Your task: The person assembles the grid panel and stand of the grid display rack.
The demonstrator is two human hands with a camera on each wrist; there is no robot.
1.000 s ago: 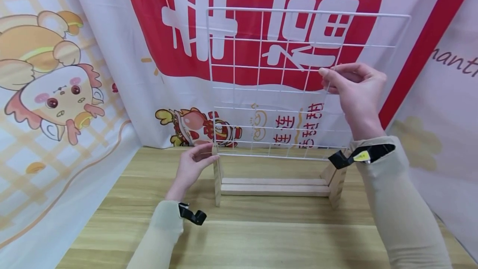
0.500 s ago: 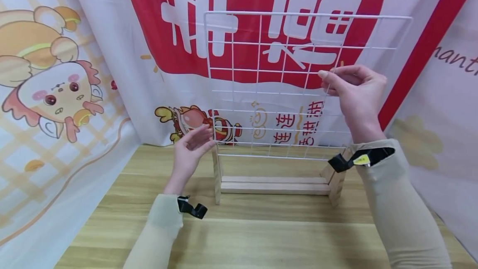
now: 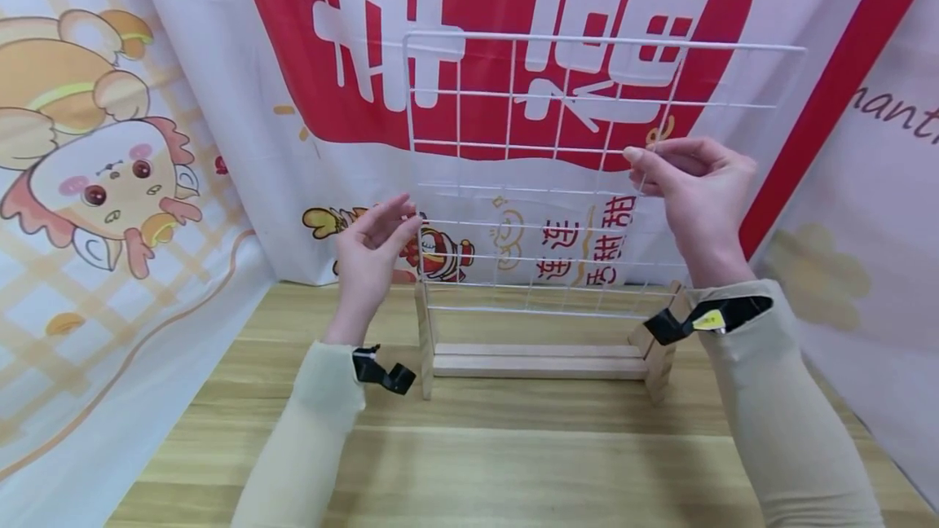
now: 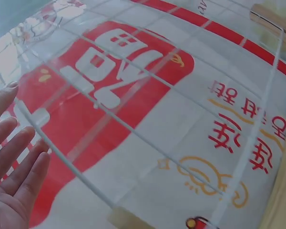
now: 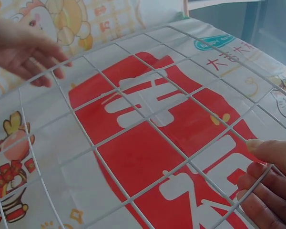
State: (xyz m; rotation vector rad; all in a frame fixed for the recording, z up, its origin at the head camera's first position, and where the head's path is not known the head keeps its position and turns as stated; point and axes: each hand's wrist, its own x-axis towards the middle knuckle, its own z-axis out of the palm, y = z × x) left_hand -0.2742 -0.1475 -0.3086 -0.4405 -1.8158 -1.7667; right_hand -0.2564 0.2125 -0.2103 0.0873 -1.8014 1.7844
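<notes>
A white wire grid panel point(image 3: 601, 40) stands upright, its lower corners at the side posts of a pale wooden stand point(image 3: 539, 366). My right hand point(image 3: 700, 190) pinches the panel's right side between thumb and fingers; in the right wrist view the fingers point(image 5: 264, 202) lie behind the wire. At the opposite edge is my left hand point(image 3: 367, 255), its fingers point(image 4: 26, 179) extended beside the side wire and holding nothing. Whether they touch that wire is hard to tell.
The stand rests on a wood-grain table point(image 3: 528, 471). Behind it hangs a white cloth point(image 3: 352, 173) with a red printed patch. Another printed cloth point(image 3: 198, 243) lines the left side, and a pale sheet point(image 3: 873, 210) hangs at the right.
My left hand has left the stand's left post and risen along the panel's side. The panel's top edge sits slightly lower in view; my right hand keeps its hold.
</notes>
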